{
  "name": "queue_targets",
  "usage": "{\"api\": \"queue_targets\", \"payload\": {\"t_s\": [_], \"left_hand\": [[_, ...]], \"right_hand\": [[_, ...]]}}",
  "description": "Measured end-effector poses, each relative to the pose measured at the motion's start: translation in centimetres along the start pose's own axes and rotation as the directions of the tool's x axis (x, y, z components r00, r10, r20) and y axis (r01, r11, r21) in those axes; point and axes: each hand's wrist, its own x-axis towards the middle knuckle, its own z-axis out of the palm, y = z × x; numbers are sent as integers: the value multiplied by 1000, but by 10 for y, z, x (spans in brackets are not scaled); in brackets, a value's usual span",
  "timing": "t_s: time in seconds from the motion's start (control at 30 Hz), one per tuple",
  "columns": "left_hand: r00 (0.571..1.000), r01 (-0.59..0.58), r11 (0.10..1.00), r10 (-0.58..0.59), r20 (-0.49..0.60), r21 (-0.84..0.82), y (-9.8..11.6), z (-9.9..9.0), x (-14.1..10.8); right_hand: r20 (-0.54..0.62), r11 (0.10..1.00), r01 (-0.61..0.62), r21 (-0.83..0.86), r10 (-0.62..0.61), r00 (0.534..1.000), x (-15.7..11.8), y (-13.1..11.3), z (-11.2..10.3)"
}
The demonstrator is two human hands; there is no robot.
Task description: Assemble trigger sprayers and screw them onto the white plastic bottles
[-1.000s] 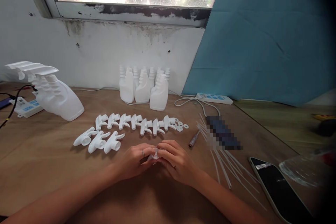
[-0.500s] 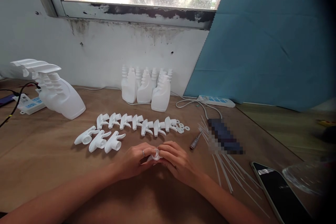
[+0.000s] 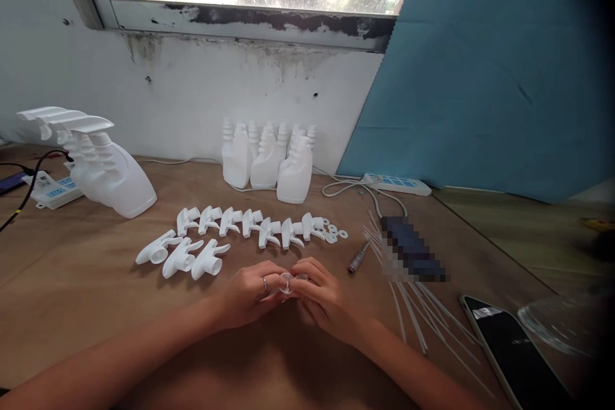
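Observation:
My left hand (image 3: pixel 254 293), with a ring on one finger, and my right hand (image 3: pixel 327 298) meet at the front of the table. Between their fingertips they grip a white spray trigger head (image 3: pixel 286 283); its round opening faces up toward me, while fingers cover most of the rest. Beyond my hands lie several similar white trigger heads (image 3: pixel 210 261) in two rows. At the right end of the back row is a small pile of white ring washers (image 3: pixel 331 230).
White bottles (image 3: pixel 294 173) stand against the wall, with more bottles (image 3: pixel 113 173) fitted with trigger heads at left. Rightward lie a screwdriver (image 3: pixel 357 259), thin translucent tubes (image 3: pixel 413 317), a pixelated dark object (image 3: pixel 413 250), a phone (image 3: pixel 514 352), a clear bowl (image 3: pixel 552 327) and a power strip (image 3: pixel 396 184).
The fingers of both hands have shifted slightly around the trigger head, and its round opening is tilted a little differently. The other things stay where they were.

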Motion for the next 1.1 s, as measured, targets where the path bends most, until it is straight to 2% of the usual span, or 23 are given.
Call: {"api": "queue_targets", "payload": {"t_s": [0.2, 0.33, 0.77, 1.1], "left_hand": [[1000, -1, 1000, 0, -10, -12, -1, 1, -1], [1000, -3, 1000, 3, -12, -5, 1, 0, -1], [999, -30, 999, 31, -20, 39, -3, -1, 0], [1000, -24, 1000, 24, -7, -2, 1, -3, 0]], "right_hand": [[-23, 978, -97, 183, 103, 994, -3, 0, 6], [-11, 960, -142, 242, 149, 989, -3, -1, 6], [8, 951, -214, 222, 217, 976, -4, -8, 8], [-16, 981, -164, 99, 166, 986, -6, -7, 7]]}}
